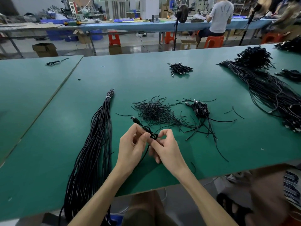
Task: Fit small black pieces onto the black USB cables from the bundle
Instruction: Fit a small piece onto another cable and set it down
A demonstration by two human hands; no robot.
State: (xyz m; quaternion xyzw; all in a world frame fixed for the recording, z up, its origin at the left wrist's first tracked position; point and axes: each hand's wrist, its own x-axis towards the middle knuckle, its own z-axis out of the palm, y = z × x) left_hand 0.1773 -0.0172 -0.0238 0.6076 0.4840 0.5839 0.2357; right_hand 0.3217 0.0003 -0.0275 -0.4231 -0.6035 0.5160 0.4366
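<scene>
USB cable [152, 135]: black, wound into a small coil and held up between both my hands, just above the near part of the table. Its plug end sticks up and away to the left; its tail drops down between my palms.
Left hand [132, 144]: fingers curled, thumb and forefinger pinching the cable where it enters the coil.
Right hand [167, 147]: thumb and forefinger pinching the coil from the right, the other fingers curled beneath.
Green table [211, 152]: wide flat mat; its near edge runs under my forearms.
Cable bundle [96, 144]: long black sheaf to the left of my hands, running from the near edge away from me, tied with a pale band near its far tip.
Thin black pieces [154, 111]: loose tangled heap just beyond my hands, with strays scattered around it.
Coiled cables [201, 110]: small pile to the right of that heap, with metal plugs showing.
Large bundle [263, 88]: thicker sheaf further right, reaching toward the right edge.
Far pile [180, 69]: small cluster of coiled cables, well beyond the heap.
Lone cable [55, 62]: lies on the adjoining table, far left.
Seated person [219, 17]: back to me, at a long blue bench across the aisle.
</scene>
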